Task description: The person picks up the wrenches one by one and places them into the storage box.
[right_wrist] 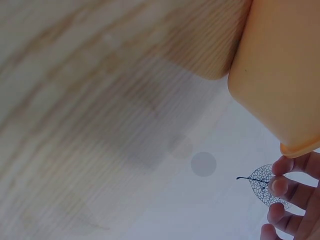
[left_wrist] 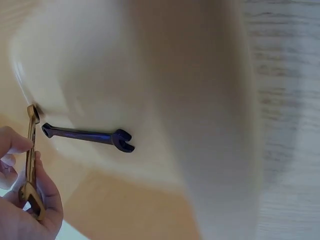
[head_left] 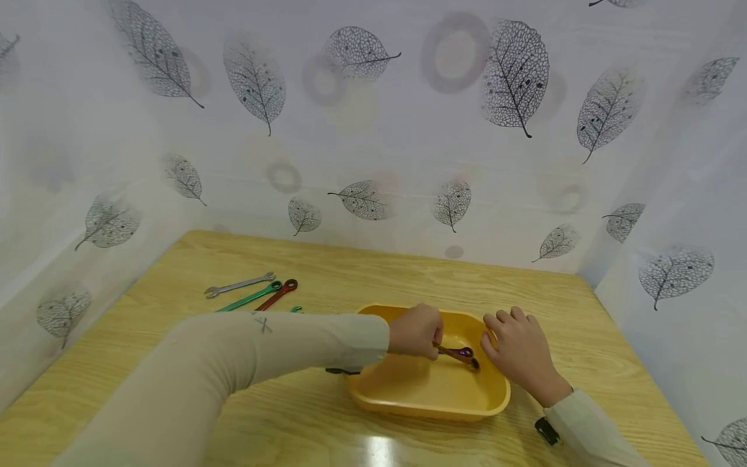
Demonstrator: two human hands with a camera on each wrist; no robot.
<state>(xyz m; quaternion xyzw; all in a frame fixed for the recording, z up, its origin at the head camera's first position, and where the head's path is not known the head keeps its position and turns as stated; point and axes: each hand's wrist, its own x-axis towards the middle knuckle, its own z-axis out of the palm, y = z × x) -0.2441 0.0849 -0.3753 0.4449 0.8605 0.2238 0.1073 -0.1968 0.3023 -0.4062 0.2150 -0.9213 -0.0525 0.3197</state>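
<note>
Bronze combination wrench: while the left hand (head_left: 415,331) is clamped on its shaft, the wrench (left_wrist: 31,172) is inside the yellow basin (head_left: 420,389), ring end beyond the fingers; cannot tell if it touches the basin floor.
Purple combination wrench: lying (left_wrist: 85,135) on the basin floor, just beside the bronze one; in the head view the two overlap near their ring ends.
Right hand: at the basin's far right corner (head_left: 521,347), touching the rim, fingers spaced apart; cannot tell whether this grip pinches the rim.
Desk: wood-grained (head_left: 280,421), basin standing on it.
Far left group: silver wrench (head_left: 240,285), green wrench (head_left: 251,296) and red wrench (head_left: 277,296), near one another; a small green tool end (head_left: 296,309) shows past the left sleeve (head_left: 251,350), the rest hidden.
Right sleeve: pale (head_left: 592,425), small black object (head_left: 546,431) against it.
Backdrop: white sheeting (head_left: 403,149), dark leaf print.
</note>
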